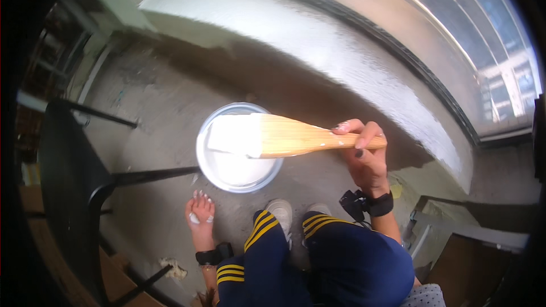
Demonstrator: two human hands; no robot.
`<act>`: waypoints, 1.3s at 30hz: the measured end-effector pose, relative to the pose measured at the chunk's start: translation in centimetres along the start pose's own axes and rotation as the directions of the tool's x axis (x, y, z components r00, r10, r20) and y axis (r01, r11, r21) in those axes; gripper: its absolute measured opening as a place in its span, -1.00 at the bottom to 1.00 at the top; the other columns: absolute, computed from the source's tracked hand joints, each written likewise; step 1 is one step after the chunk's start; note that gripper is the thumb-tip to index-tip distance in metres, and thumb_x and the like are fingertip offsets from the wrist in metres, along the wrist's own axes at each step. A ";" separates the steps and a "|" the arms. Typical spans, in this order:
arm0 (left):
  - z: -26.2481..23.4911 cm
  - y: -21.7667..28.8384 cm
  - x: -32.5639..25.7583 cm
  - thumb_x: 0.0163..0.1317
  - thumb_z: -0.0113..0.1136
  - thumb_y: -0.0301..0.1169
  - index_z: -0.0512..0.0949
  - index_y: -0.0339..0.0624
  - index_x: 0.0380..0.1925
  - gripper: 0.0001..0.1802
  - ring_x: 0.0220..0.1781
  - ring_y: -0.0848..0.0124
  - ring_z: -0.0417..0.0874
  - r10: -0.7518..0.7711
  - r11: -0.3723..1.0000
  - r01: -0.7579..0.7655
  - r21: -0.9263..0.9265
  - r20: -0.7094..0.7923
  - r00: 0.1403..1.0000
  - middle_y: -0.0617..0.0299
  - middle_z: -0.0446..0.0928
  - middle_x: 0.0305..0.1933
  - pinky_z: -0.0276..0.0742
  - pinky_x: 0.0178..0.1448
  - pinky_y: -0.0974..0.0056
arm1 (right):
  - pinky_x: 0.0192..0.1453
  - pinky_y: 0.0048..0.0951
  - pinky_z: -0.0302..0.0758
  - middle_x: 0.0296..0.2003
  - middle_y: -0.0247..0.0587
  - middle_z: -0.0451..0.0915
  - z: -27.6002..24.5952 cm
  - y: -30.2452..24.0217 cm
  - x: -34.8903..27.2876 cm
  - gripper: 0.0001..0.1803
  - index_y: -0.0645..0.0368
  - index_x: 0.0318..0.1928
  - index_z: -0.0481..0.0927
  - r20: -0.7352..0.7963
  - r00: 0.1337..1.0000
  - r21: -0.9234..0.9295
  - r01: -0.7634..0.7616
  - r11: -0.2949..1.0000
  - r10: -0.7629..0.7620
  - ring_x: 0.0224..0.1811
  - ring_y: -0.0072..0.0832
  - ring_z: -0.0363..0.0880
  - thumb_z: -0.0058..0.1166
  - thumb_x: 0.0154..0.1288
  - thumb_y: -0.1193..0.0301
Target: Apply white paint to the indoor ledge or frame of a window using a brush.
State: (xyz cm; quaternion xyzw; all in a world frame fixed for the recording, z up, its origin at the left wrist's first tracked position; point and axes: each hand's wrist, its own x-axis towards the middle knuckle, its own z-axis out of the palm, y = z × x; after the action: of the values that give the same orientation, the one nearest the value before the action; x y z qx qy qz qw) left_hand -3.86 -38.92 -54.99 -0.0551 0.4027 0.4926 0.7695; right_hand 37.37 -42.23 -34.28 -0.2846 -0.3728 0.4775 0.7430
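Observation:
My right hand (365,150) grips the thin end of a wooden spatula (296,136) and holds it level over a round bucket (202,162). White paint thickly coats the broad end of the spatula. More white paint (244,171) lies inside the bucket, partly hidden by the spatula. Low on the left, my left hand (200,210) holds nothing, its fingers extended and dabbed with white. It is below the bucket and apart from it. Both wrists wear black straps.
A black chair (74,176) stands at the left, one leg reaching close to the bucket. A partly white-painted ledge (273,23) runs below the window (455,40). A grey-framed item (472,230) stands at the lower right. A crumpled pale scrap (173,268) lies on the floor.

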 end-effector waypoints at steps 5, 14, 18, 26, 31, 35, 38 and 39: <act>-1.0 1.8 0.0 0.23 0.09 -0.27 0.52 -0.05 0.00 -0.66 0.01 0.35 0.54 -0.034 0.990 0.029 0.138 0.034 0.999 0.24 0.57 0.00 0.47 0.08 0.16 | 0.32 -0.10 0.30 -0.03 0.12 0.53 -0.2 -2.8 -0.3 -0.88 0.18 -0.32 0.50 -0.017 0.980 0.085 0.200 0.976 -0.200 0.14 -0.14 0.46 0.19 0.15 0.53; 0.8 0.9 1.2 0.20 0.13 -0.28 0.57 -0.05 -0.20 -0.79 -0.03 0.29 0.55 -0.044 0.975 0.051 0.215 -0.039 0.998 0.23 0.61 -0.06 0.47 0.04 0.16 | 0.45 -0.14 0.11 0.11 0.02 0.42 -9.0 -18.2 -10.4 -0.88 0.07 -0.18 0.43 -0.276 0.675 -0.482 0.518 0.706 -0.684 0.29 -0.18 0.27 0.03 0.28 0.48; -0.4 2.9 2.9 0.19 0.14 -0.29 0.54 -0.09 -0.20 -0.79 -0.02 0.27 0.56 -0.096 0.959 0.107 0.262 -0.054 0.994 0.23 0.62 -0.07 0.47 0.05 0.16 | 0.37 -0.22 0.22 0.11 0.06 0.45 -9.8 -23.9 -17.4 -0.87 0.13 -0.15 0.47 -0.306 0.570 -0.772 0.320 0.549 -0.763 0.23 -0.22 0.35 0.03 0.29 0.47; -2.0 7.3 6.3 0.29 -0.04 -0.34 0.47 -0.06 0.11 -0.61 0.19 0.34 0.47 -0.012 0.950 0.077 0.304 -0.209 0.978 0.29 0.47 0.21 0.41 0.15 0.16 | 0.23 -0.27 0.39 0.02 0.05 0.53 -8.7 -27.5 -22.6 -0.85 0.29 -0.15 0.51 -0.375 0.507 -0.925 -0.147 0.352 -0.776 0.12 -0.26 0.47 0.04 0.28 0.55; 0.3 6.4 3.6 0.30 -0.04 -0.45 0.38 -0.17 0.16 -0.59 0.17 0.24 0.48 0.026 0.921 0.004 0.388 -0.073 0.997 0.11 0.45 0.19 0.43 0.18 0.06 | 0.17 -0.32 0.45 -0.03 0.02 0.56 -9.1 -28.2 -21.8 -0.87 0.31 -0.18 0.55 -0.351 0.448 -0.935 -0.211 0.285 -0.822 0.07 -0.32 0.51 0.03 0.26 0.61; 1.0 7.8 -0.1 0.31 -0.03 -0.54 0.30 -0.25 0.20 -0.56 0.15 0.16 0.48 0.091 0.893 -0.116 0.435 0.077 0.993 -0.03 0.44 0.17 0.44 0.21 -0.02 | 0.21 -0.34 0.41 -0.04 -0.02 0.57 -9.3 -28.1 -21.5 -0.88 0.33 -0.20 0.57 -0.410 0.356 -0.907 -0.255 0.334 -0.840 0.07 -0.32 0.51 0.03 0.24 0.63; 1.2 9.5 -3.2 0.32 -0.03 -0.60 0.24 -0.32 0.23 -0.53 0.14 0.09 0.48 0.100 0.895 -0.187 0.406 0.226 0.969 -0.14 0.43 0.15 0.45 0.23 -0.08 | 0.23 -0.34 0.38 -0.04 -0.02 0.58 -10.2 -27.4 -21.6 -0.87 0.33 -0.21 0.57 -0.417 0.358 -0.905 -0.249 0.345 -0.835 0.07 -0.32 0.51 0.04 0.23 0.64; 1.0 10.1 -3.8 0.32 -0.03 -0.62 0.23 -0.34 0.24 -0.52 0.14 0.07 0.48 0.077 0.908 -0.188 0.375 0.293 0.953 -0.18 0.42 0.15 0.45 0.24 -0.10 | 0.24 -0.33 0.36 -0.04 -0.02 0.57 -10.6 -26.8 -21.5 -0.87 0.33 -0.22 0.57 -0.454 0.334 -0.890 -0.207 0.405 -0.826 0.08 -0.31 0.51 0.04 0.21 0.65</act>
State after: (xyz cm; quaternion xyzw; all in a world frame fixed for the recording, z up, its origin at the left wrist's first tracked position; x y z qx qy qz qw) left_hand -12.14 -35.99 -48.56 0.1984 0.3881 0.4546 0.7768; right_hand 53.73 -72.95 -25.40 -0.7135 -0.1544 -0.1972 0.6544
